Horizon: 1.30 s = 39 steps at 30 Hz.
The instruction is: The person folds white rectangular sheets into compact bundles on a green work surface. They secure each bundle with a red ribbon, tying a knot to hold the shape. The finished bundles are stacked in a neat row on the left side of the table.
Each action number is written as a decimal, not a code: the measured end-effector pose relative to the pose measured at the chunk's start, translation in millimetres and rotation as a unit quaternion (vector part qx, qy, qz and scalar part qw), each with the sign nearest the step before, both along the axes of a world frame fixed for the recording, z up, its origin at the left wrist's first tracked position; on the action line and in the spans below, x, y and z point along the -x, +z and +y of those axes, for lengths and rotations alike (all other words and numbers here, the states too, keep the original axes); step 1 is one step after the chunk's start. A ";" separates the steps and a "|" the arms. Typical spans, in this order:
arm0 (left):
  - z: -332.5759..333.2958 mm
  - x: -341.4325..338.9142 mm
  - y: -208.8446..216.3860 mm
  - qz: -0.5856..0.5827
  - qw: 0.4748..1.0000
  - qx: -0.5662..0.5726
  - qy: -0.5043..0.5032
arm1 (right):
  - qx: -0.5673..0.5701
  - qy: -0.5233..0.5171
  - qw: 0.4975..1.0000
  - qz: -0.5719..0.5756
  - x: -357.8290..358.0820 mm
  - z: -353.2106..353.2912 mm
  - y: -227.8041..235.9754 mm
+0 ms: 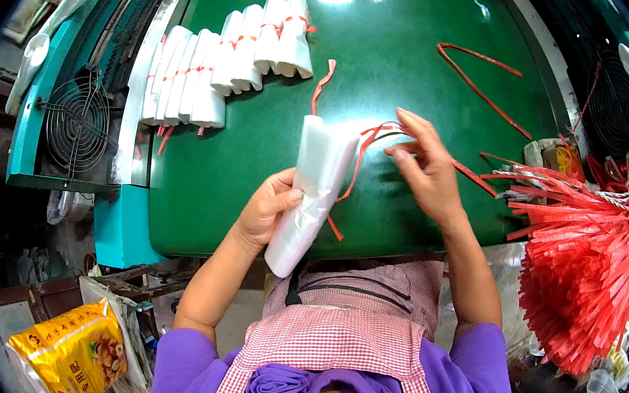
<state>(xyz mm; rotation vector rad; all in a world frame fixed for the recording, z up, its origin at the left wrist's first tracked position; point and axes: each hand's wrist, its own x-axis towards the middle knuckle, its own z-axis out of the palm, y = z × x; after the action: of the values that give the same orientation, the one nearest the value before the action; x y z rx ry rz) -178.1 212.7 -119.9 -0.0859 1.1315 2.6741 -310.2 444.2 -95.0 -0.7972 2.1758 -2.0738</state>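
Observation:
My left hand [266, 205] is closed round a roll of folded, clear-white plastic bags [310, 196], thumb across its front. The roll stands tilted over the near edge of the green table [373, 227]. A thin red plastic strip [361, 155] curves from beside the roll up to my right hand [428, 169]. The fingers of that hand are bent round the strip, with thumb and forefinger tips apart; their exact hold is partly hidden. Another red strip end [324, 80] shows beyond the top of the roll.
Several bag rolls tied with red strips [226, 52] lie in a row at the far left. Loose red strips [470, 82] lie on the right side of the table. A thick bunch of red strips [585, 261] hangs at the right edge. Fan guards [76, 120] flank the table.

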 end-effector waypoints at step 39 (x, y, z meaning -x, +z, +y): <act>18.7 18.2 3.4 0.101 0.828 0.544 -0.083 | -0.150 0.293 0.943 0.053 -85.3 20.1 8.6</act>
<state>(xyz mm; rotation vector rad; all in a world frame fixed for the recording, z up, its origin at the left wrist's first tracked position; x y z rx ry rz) -196.3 231.4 -116.5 0.1064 2.4343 1.5784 -224.9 464.3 -86.4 -1.3312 1.9044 -1.4033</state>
